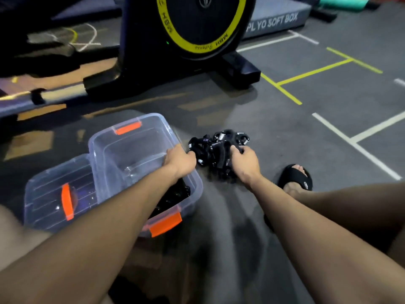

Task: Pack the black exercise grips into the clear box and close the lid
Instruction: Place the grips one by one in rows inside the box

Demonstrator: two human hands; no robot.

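Reaching out over the gym floor [285,132], the person has both hands at the pile of grips [219,148], which lies just right of the clear box [122,154]. From the head view, the left hand [180,160] crosses over the box's right rim, and its fingers look curled at the near-left edge of the pile; I cannot tell whether they pinch a grip yet. The right hand [246,162] is curled round a grip at the pile's near side. A few grips already show dark inside the box, under the left forearm. The lid [54,194] with its orange handle lies beside the box on its left, touching it, so the box stands open.

To my eye the job is early: most grips are still on the floor. For this scoop, I would close both hands from opposite sides and lift the tangle as one bunch, since the springs and handles seem hooked together and strays could drop. The carry is short, only over the rim. A sandal [295,176] sits near the pile; the bike [175,51] stands well behind.
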